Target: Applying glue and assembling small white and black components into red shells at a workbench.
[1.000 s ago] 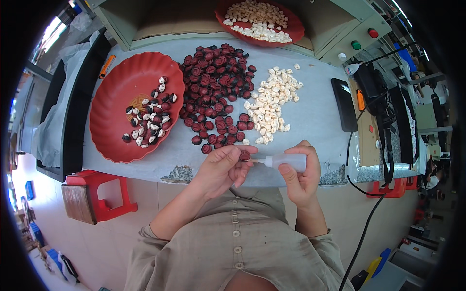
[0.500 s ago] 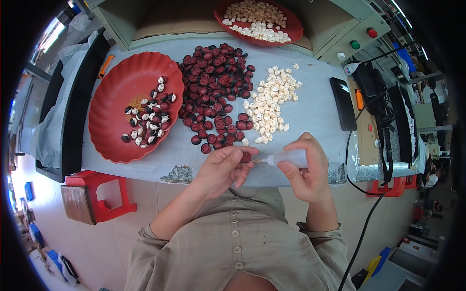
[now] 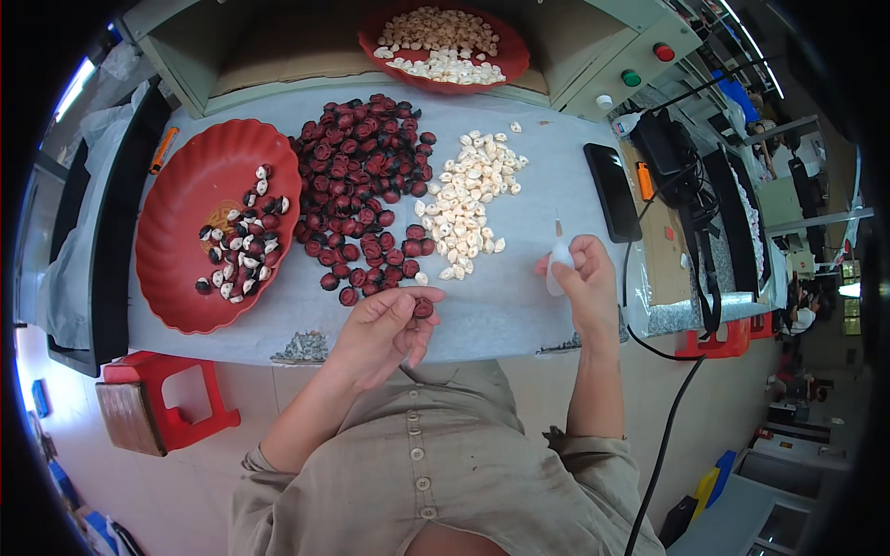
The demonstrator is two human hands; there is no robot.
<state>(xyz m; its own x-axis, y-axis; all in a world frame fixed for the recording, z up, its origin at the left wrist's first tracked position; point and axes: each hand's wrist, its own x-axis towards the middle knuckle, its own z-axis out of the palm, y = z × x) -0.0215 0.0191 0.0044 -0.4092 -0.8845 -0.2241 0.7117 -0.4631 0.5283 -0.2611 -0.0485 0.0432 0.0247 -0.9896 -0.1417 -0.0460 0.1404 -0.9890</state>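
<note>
Between its thumb and fingers my left hand [image 3: 385, 324] pinches a small dark red, black-edged rounded piece [image 3: 423, 308] near the table's front edge. My right hand [image 3: 586, 278] is closed around a white squeeze bottle [image 3: 559, 264] with a thin needle tip pointing up and away from me. Just beyond my left hand lies a heap of dark red and black pieces [image 3: 362, 176]. To its right is a pile of cream, shell-like pieces [image 3: 473, 199]. At the left, a red scalloped dish [image 3: 176, 213] holds several dark pieces joined with cream ones.
A second red dish [image 3: 519, 65] with cream pieces sits partly inside a pale green cabinet [image 3: 584, 93] at the back. A black phone [image 3: 612, 193] lies at the right, near an orange tool [image 3: 646, 185] and cables. A black tray [image 3: 116, 222] borders the left side; a red stool [image 3: 176, 398] stands below.
My right hand has drawn the bottle away from the left hand's piece, to the right, and tipped its needle upward. My left hand keeps its pinch. The whole view has shifted somewhat.
</note>
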